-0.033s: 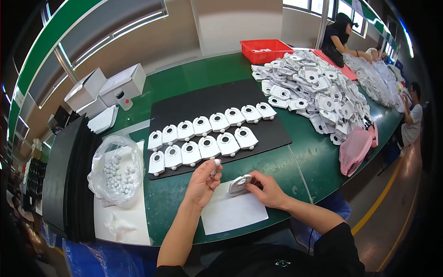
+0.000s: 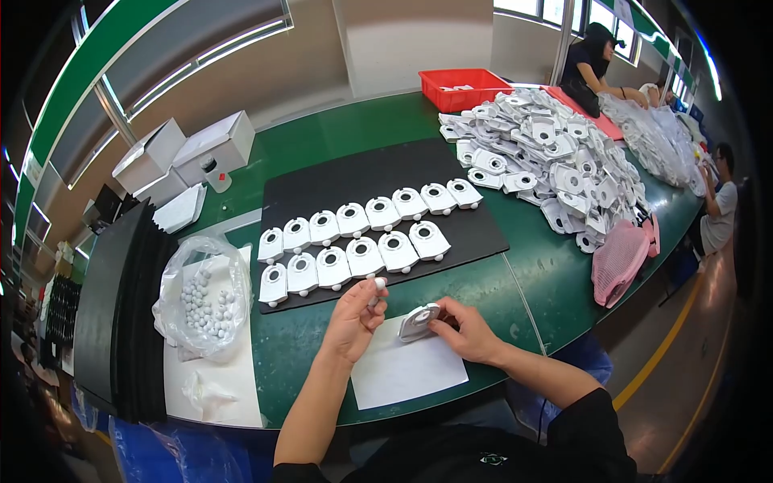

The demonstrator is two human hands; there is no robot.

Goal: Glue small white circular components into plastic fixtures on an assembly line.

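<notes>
My left hand (image 2: 357, 318) pinches a small white ball (image 2: 380, 283) between thumb and fingertips, just in front of the black mat. To its right, my right hand (image 2: 471, 331) grips a white plastic part with a round hole (image 2: 417, 323), tilted up on its edge over a white paper sheet (image 2: 407, 374). Two rows of similar white parts (image 2: 331, 267) lie on the black mat (image 2: 475, 233), with white balls showing at their near ends. At the left, a clear plastic bag (image 2: 173, 302) holds many loose white balls (image 2: 207, 306).
A big heap of white parts (image 2: 555, 149) covers the table's right side, near a red bin (image 2: 463, 90) and a pink mesh cloth (image 2: 620, 262). Black boards (image 2: 113, 306) stand stacked at left. White boxes (image 2: 213, 145) and a bottle (image 2: 216, 175) sit behind. A co-worker (image 2: 592, 64) sits far right.
</notes>
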